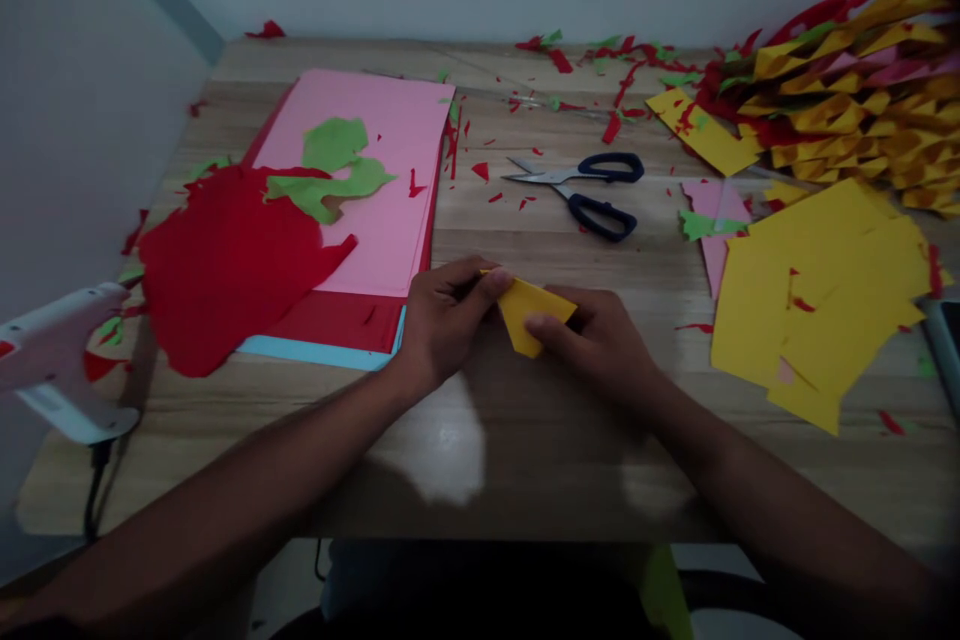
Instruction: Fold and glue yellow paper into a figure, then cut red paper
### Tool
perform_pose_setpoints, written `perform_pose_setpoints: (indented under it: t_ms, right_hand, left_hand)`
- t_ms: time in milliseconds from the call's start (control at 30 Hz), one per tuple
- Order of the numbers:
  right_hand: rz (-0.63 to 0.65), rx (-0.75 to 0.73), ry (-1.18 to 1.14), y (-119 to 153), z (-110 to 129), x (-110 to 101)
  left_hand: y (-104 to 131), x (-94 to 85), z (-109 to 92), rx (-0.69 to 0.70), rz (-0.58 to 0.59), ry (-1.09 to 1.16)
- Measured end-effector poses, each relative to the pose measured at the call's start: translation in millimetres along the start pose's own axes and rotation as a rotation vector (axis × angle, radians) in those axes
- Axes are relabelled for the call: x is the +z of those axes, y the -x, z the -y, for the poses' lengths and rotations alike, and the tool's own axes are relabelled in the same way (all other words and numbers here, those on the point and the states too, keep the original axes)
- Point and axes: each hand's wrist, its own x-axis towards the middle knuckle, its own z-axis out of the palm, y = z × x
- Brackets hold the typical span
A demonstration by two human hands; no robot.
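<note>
A small folded piece of yellow paper is held between both hands above the table's front middle. My left hand pinches its upper left corner between thumb and fingers. On the other side, my right hand grips its right edge, with the thumb lying across the front. The fingers behind the paper are partly hidden. Beyond the hands lie scissors with dark blue handles, their blades slightly apart.
Pink sheets lie at the left under green scraps, beside red paper. A glue gun stands far left. Yellow sheets and a pile of folded yellow pieces are at the right. Scraps litter the wooden table.
</note>
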Motion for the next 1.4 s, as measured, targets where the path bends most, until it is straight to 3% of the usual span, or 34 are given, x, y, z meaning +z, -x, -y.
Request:
perform_pose_setpoints:
  t_ms: [133,300,700,867,1067,1300,1400]
  right_hand:
    - [0.061,0.098,0.100,-1,3,10]
    - [0.106,0.058,0.022,-1,3,8]
    - [0.005,-0.039,0.069,0,1,11]
    - [0.009,-0.025,0.026,5,0,8]
    - [-0.033,-0.079,0.069,5,-2,7]
    - [-0.040,-0.134,0.157,4,-3,7]
    - [-0.110,-0.183,0.183,7,-5,5]
  left_hand:
    - [-1,-1.0,0,-0.005,0.006,0.040]
    - [0,-2.0,2,-0.020,-0.042,0.063]
    - [-6,-2.1,2,-0.042,-0.114,0.035]
    - [-1,-0.2,2,-0.031,-0.068,0.039]
    - [6,2.2,0,-0.037,0.094,0.038]
    - [3,2.3,-1,-0.043,0.092,0.064]
    - [4,2.4,1,-0.046,0.111,0.077]
